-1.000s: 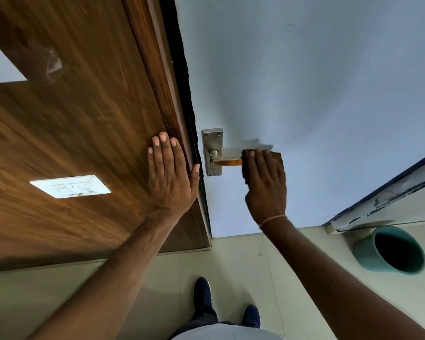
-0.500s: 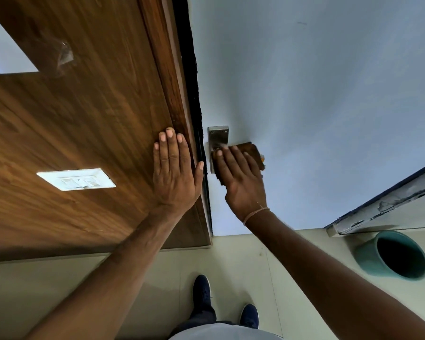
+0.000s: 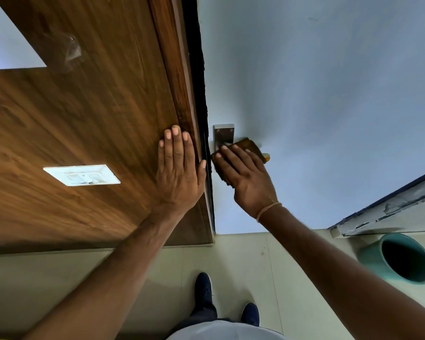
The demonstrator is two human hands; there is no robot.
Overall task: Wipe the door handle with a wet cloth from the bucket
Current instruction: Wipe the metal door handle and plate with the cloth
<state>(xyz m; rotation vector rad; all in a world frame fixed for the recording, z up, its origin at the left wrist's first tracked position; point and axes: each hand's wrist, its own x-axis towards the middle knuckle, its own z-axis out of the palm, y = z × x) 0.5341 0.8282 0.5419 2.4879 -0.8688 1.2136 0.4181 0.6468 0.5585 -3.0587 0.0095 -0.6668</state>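
Note:
A metal door handle with a silver backplate [image 3: 223, 135] is mounted on the pale blue door [image 3: 317, 94]. My right hand [image 3: 248, 177] presses a brown cloth [image 3: 249, 146] over the lever near the backplate. Only the lever's orange tip [image 3: 267, 157] shows past the cloth. My left hand [image 3: 179, 170] lies flat with fingers together on the wooden door frame [image 3: 182, 77], holding nothing. The teal bucket [image 3: 375, 260] stands on the floor at the lower right, away from both hands.
A wood-panelled wall [image 3: 84, 119] with a white switch plate [image 3: 82, 174] fills the left. Pale floor tiles [image 3: 243, 266] lie below, with my dark shoes [image 3: 204, 288] on them. A chipped grey ledge [image 3: 388, 207] runs at the right above the bucket.
My right hand has slid the cloth along the lever from its outer end toward the backplate. The left hand has stayed flat on the frame.

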